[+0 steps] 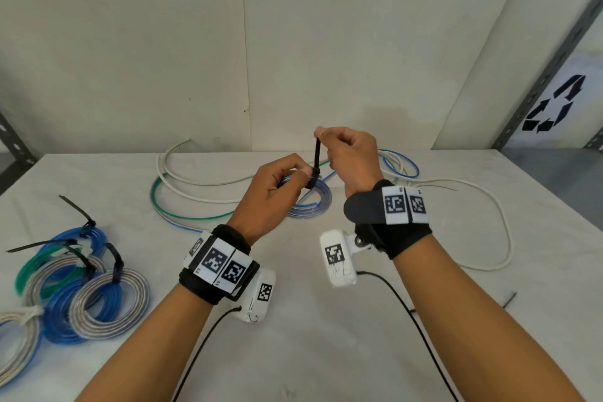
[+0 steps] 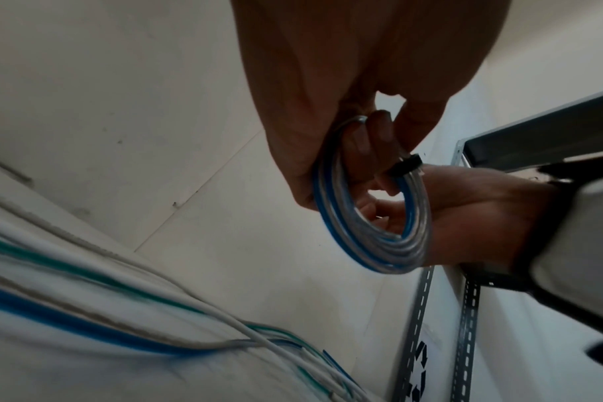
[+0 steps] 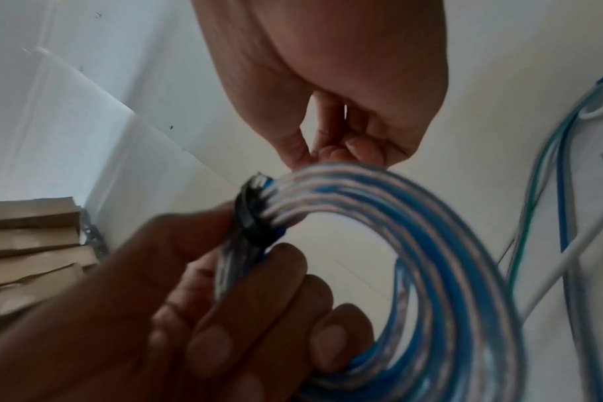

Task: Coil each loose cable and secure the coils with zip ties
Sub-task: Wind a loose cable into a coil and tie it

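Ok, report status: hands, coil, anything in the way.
Left hand grips blue-and-clear cable coil. Right hand pinches black zip tie tail, upright. Nothing blocking.

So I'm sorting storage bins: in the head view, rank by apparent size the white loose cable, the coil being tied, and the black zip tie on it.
Largest to smallest:
1. white loose cable
2. coil, partly hidden by the left hand
3. black zip tie, pulled by the right hand

Blue-and-clear striped coil wears a black zip tie; loose white, green and blue cables lie on the white table.
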